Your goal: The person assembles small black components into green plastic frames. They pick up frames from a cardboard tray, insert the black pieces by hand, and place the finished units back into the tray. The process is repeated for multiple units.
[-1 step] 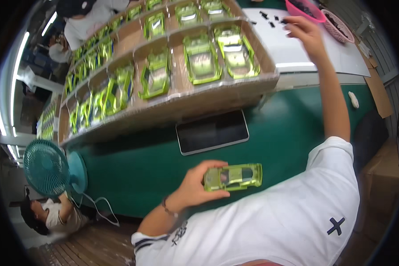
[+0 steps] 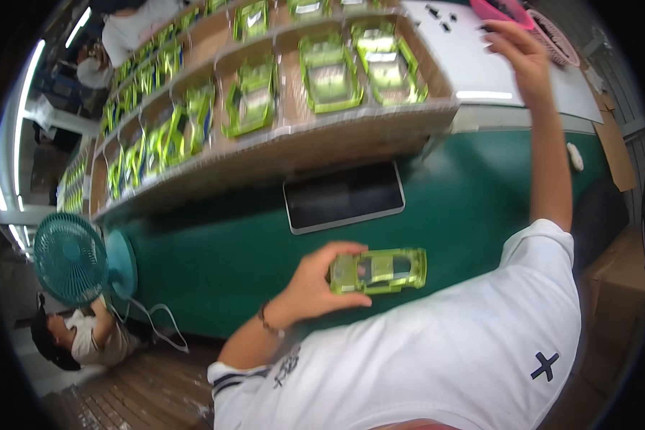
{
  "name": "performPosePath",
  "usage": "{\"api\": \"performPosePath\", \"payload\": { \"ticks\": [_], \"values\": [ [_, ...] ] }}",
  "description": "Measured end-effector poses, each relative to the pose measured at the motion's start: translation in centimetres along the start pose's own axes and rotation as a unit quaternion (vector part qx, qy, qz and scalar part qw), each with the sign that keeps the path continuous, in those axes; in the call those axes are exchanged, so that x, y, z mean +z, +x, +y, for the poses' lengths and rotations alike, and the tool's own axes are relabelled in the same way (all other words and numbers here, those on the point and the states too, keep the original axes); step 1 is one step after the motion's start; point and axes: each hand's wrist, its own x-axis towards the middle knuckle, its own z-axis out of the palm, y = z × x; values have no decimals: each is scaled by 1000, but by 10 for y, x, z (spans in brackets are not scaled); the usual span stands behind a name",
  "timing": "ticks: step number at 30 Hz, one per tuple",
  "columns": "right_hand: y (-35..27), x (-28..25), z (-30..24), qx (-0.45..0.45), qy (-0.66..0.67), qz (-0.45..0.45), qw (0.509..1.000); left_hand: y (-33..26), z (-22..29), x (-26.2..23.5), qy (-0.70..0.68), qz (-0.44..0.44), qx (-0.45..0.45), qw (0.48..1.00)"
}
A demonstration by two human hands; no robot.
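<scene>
My left hand grips the rear end of a translucent lime-green toy car body, thumb on the near side and fingers on the far side. The car lies lengthwise, held over the green table. My right hand reaches far out at the upper right, over a white sheet. Its fingertips pinch a small black part. Several loose black pieces lie on the sheet to its left. Just beyond that hand is a pink bowl holding dark parts.
A divided cardboard tray of green car bodies fills the upper left. A dark-screened tablet lies in front of it. A teal fan stands at the left, a pink basket at the upper right. Other people are at the left.
My right hand has moved right, away from the loose pieces, with the small black part at its fingertips. The view has shifted slightly; my left hand still holds the car body.
</scene>
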Motion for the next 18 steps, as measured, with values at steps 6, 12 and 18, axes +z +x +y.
{"api": "performPosePath", "payload": {
  "ticks": [6,12,18],
  "values": [
    [-106,77,-128,-22,36,-180,983,0,-8,9,48,64,27,996],
    [-158,166,-122,71,-119,-285,948,2,-3,14,44,107,7,993],
    [-162,181,-122,62,-217,-300,927,2,-5,15,42,122,7,992]
  ]
}}
